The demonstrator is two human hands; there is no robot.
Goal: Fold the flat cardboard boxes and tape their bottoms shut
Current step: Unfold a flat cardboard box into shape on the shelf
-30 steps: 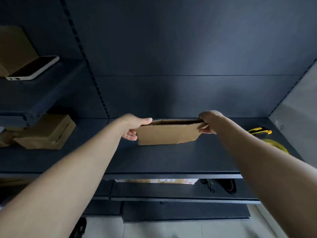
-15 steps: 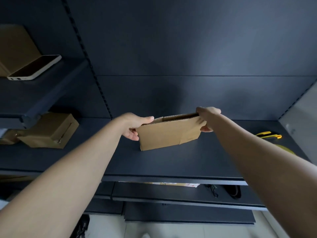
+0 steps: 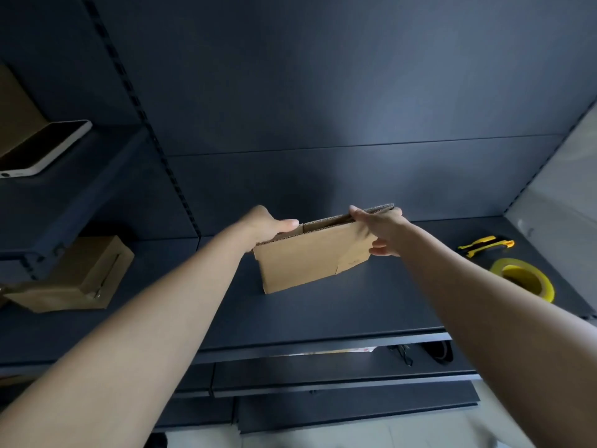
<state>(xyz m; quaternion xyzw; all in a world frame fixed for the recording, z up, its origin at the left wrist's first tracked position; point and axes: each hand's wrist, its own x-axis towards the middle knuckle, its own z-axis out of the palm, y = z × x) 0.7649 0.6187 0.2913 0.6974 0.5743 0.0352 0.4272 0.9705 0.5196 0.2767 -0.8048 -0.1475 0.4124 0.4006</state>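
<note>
1. Honestly, the flat cardboard box (image 3: pixel 310 257) in the centre of the frame is only held by its top edge. The left hand (image 3: pixel 265 226) grips the left corner with the thumb along the edge. The right hand (image 3: pixel 378 231) pinches the right end, fingers curled over the front panel. Can't tell if its lower edge touches the dark shelf (image 3: pixel 323 312). Squeeze unevenly and it could crease off the score lines instead of popping square.
2. Both hands are busy, and the tape roll (image 3: pixel 523 281) and yellow knife (image 3: pixel 486 245) sit well apart at the right of the frame. Letting go for tape could let the flaps spring back.
3. Swing it left and it might clip the folded box (image 3: pixel 80 276) at lower left.
</note>
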